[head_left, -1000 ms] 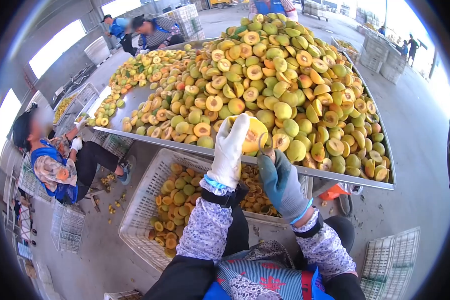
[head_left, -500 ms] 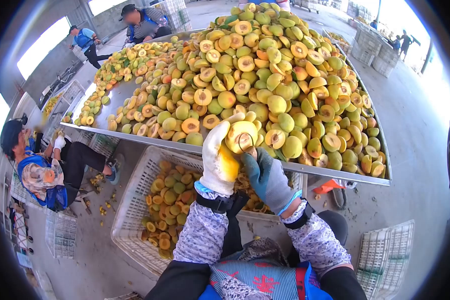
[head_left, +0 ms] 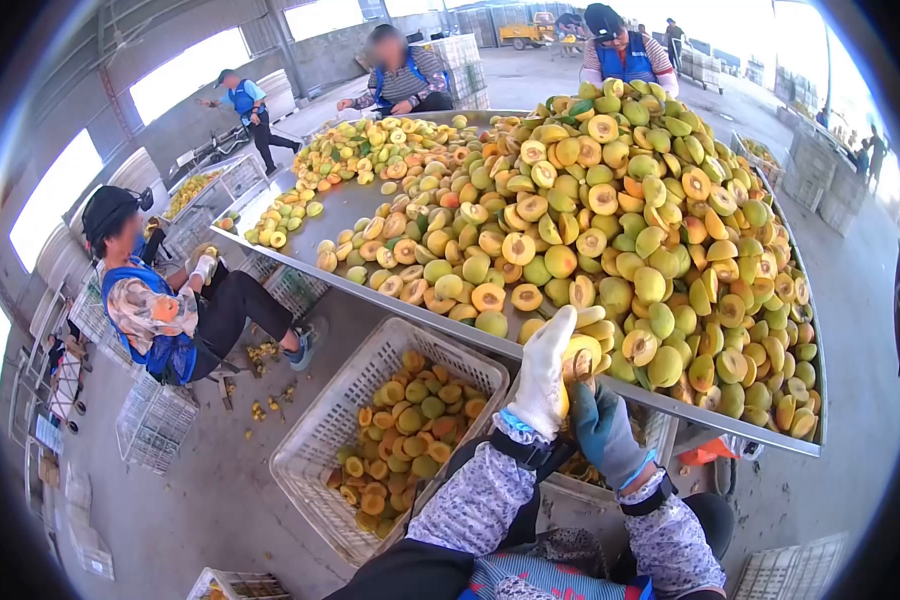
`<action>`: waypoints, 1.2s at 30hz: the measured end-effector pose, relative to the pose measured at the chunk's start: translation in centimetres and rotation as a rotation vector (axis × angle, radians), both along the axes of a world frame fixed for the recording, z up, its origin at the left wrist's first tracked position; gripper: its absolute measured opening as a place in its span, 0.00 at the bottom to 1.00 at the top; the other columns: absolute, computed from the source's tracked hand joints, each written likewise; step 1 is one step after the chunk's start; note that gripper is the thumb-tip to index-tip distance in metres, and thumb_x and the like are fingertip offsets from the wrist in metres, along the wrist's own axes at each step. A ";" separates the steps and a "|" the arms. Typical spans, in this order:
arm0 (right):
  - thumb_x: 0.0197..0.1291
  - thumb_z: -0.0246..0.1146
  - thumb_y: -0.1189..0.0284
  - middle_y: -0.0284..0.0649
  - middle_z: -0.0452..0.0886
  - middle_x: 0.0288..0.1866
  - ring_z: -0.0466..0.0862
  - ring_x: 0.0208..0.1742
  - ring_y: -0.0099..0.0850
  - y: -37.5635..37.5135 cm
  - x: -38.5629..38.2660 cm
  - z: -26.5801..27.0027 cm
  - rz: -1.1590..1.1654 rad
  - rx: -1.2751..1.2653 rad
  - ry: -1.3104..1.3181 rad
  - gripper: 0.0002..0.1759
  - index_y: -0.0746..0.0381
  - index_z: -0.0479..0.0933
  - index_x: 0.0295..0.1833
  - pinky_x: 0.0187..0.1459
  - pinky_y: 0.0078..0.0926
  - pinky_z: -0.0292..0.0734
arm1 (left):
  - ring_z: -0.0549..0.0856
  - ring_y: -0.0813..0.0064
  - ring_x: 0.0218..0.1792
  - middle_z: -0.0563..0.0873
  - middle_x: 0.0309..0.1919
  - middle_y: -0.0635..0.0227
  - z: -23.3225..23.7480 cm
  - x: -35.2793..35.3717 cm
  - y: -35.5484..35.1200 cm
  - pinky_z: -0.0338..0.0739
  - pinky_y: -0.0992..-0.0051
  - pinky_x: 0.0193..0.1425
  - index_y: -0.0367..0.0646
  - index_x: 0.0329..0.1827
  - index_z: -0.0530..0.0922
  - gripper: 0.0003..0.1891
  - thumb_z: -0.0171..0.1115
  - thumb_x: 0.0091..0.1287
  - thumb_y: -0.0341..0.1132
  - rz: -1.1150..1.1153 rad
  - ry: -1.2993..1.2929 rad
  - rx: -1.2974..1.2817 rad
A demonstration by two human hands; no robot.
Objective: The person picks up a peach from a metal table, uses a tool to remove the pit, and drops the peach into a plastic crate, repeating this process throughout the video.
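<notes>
My left hand (head_left: 542, 375), in a white glove, is wrapped round a halved yellow fruit (head_left: 582, 352) at the near edge of the metal table (head_left: 450, 328). Beside it my right hand (head_left: 607, 432), in a blue-grey glove, is closed on a small tool with a curved metal loop (head_left: 580, 368), which touches the fruit's cut face. A large heap of halved fruit (head_left: 610, 230) lies on the table just beyond both hands. Some halves show a brown stone or hollow.
A white crate (head_left: 300, 455) with fruit halves stands below the table to the left. One person (head_left: 160, 300) sits at the left; others are beyond the table. Another crate (head_left: 792, 570) stands at the lower right.
The view has swung left and up, so the table and crates appear lower and further right. Both hands still hold the fruit and the tool together.
</notes>
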State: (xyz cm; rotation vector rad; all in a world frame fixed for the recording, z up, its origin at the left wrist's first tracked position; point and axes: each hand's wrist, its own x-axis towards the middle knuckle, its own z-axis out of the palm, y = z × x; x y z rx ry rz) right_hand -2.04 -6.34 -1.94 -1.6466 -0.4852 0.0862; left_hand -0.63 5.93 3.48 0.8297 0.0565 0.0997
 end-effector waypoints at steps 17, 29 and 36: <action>0.79 0.51 0.47 0.28 0.70 0.19 0.67 0.15 0.25 -4.5 -1.5 5.2 0.311 0.070 0.719 0.25 0.57 0.75 0.38 0.17 0.24 0.61 | 0.90 0.66 0.39 0.89 0.42 0.54 0.2 -0.1 -0.9 0.87 0.69 0.41 0.31 0.57 0.82 0.27 0.51 0.81 0.52 -0.228 -0.053 0.054; 0.79 0.47 0.44 0.25 0.64 0.17 0.60 0.13 0.19 -6.3 -2.4 4.1 0.562 0.295 0.913 0.28 0.54 0.72 0.34 0.14 0.19 0.53 | 0.86 0.66 0.32 0.86 0.35 0.60 -0.7 -0.2 -3.0 0.84 0.70 0.34 0.37 0.49 0.83 0.24 0.50 0.81 0.51 -0.389 -0.121 -0.177; 0.75 0.58 0.52 0.46 0.83 0.26 0.82 0.23 0.40 -6.6 -1.7 -1.1 0.059 -0.417 0.038 0.24 0.62 0.81 0.37 0.27 0.36 0.76 | 0.88 0.67 0.39 0.88 0.41 0.67 -0.6 1.9 1.0 0.86 0.68 0.38 0.44 0.54 0.82 0.20 0.51 0.80 0.51 -0.054 0.016 -0.555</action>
